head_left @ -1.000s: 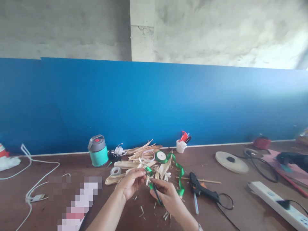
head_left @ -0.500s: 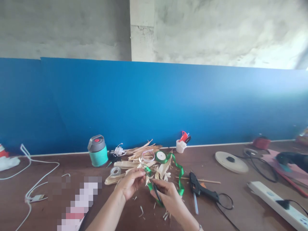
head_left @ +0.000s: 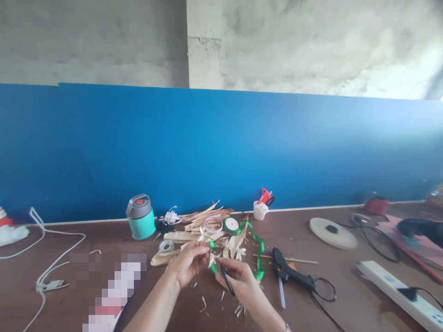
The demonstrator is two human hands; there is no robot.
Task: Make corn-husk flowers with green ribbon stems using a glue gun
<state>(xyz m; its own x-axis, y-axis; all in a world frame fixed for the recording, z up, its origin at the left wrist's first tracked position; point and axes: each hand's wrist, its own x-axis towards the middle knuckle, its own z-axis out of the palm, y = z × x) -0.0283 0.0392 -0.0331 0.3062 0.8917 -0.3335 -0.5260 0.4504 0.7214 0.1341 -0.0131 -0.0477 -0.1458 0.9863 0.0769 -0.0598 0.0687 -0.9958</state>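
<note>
My left hand (head_left: 188, 263) is closed in a pinch on a small dried-husk flower (head_left: 207, 240) wound with green ribbon (head_left: 258, 249). My right hand (head_left: 240, 280) is closed too, pinching the ribbon near the flower, with a thin dark stick (head_left: 226, 279) running down through its fingers. The ribbon trails back to a green spool (head_left: 231, 224). Both hands hover over a pile of pale husk strips (head_left: 204, 216) on the brown table (head_left: 346, 295).
A black glue gun (head_left: 289, 272) lies right of my hands. A teal flask (head_left: 140, 216), tape rolls (head_left: 166, 245), a white cup of pens (head_left: 261, 207), a round white disc (head_left: 332, 233), a power strip (head_left: 401, 293) and white cables (head_left: 51, 258) surround them. A blue panel (head_left: 221, 147) backs the table.
My right hand has shifted slightly up and left with the ribbon and stick, drawing the ribbon tighter at the flower. The left hand has barely moved.
</note>
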